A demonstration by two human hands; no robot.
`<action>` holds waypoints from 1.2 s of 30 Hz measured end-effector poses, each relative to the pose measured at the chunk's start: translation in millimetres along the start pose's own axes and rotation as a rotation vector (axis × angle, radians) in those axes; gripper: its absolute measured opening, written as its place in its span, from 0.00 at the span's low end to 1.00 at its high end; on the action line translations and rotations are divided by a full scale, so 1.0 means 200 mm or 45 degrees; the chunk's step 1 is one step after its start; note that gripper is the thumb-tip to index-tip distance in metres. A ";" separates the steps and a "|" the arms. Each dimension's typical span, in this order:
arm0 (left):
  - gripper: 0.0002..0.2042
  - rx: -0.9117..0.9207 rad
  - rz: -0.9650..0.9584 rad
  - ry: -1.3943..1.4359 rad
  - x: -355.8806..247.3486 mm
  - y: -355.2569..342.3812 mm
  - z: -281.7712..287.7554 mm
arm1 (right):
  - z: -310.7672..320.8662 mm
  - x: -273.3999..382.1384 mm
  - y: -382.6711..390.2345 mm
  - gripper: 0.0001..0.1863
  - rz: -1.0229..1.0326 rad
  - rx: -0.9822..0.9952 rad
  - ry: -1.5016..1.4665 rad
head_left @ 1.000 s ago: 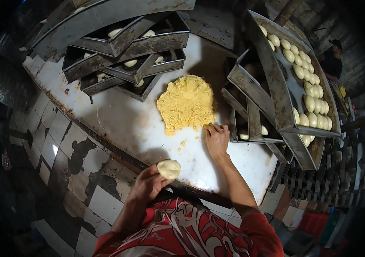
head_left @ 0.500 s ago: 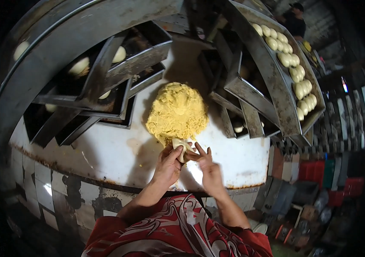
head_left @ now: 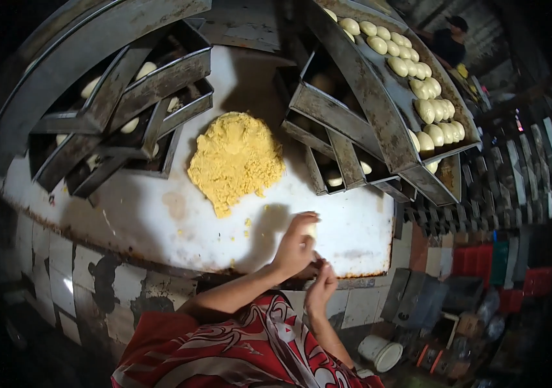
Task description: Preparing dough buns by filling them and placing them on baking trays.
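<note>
My left hand [head_left: 294,249] is curled around a pale piece of dough [head_left: 311,230], of which only a sliver shows past the fingers. It hangs above the front right of the white table [head_left: 224,242]. Just below and to its right, my right hand [head_left: 321,288] is closed, its fingers curled in near the table's front edge; whether it holds anything is hidden. A large mound of crumbly yellow filling [head_left: 237,158] sits on the table, ahead and to the left of both hands, touched by neither.
Stacked metal trays with pale dough pieces stand at left [head_left: 159,90] and right [head_left: 353,116]; the top right tray holds rows of smooth dough balls [head_left: 441,132]. Yellow crumbs dot the table. Beyond are a person [head_left: 451,42], red crates [head_left: 473,260] and a white bucket [head_left: 379,352].
Both hands have left the near edge of the filling mound and moved right; the right hand is also lower. The dough piece travels with the left hand. The view has shifted, too.
</note>
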State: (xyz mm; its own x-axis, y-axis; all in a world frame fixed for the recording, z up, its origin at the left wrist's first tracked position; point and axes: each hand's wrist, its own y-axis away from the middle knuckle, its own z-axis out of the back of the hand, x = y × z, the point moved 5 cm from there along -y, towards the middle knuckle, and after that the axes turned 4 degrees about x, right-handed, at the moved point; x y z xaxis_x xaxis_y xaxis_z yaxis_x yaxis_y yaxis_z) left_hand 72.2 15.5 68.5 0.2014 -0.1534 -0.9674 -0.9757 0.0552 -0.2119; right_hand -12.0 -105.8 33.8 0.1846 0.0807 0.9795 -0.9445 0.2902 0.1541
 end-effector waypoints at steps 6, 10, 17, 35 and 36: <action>0.33 0.396 -0.121 -0.717 0.02 0.06 -0.14 | -0.02 0.03 -0.51 0.13 0.563 0.386 0.311; 0.18 -0.151 0.081 -0.725 -0.22 0.30 0.42 | -0.01 0.04 -0.18 0.05 1.165 0.763 0.884; 0.14 -0.589 0.364 -0.605 -0.19 0.84 0.70 | -0.05 0.13 -0.73 0.09 0.846 0.433 0.905; 0.11 0.897 -0.778 -0.347 -0.16 0.12 0.91 | -0.89 1.59 -0.03 0.16 0.615 1.424 0.878; 0.10 0.806 -0.714 -0.242 -0.22 0.18 1.02 | -1.14 1.86 0.04 0.19 0.752 1.377 0.744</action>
State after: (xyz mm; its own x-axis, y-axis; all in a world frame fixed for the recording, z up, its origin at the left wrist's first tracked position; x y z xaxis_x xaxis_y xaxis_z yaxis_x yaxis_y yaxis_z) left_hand 45.5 224.8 76.1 0.7045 -0.1583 -0.6918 -0.5080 0.5683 -0.6473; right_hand 111.3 143.3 370.6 -0.4850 0.3981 0.7786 -0.6114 -0.7910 0.0236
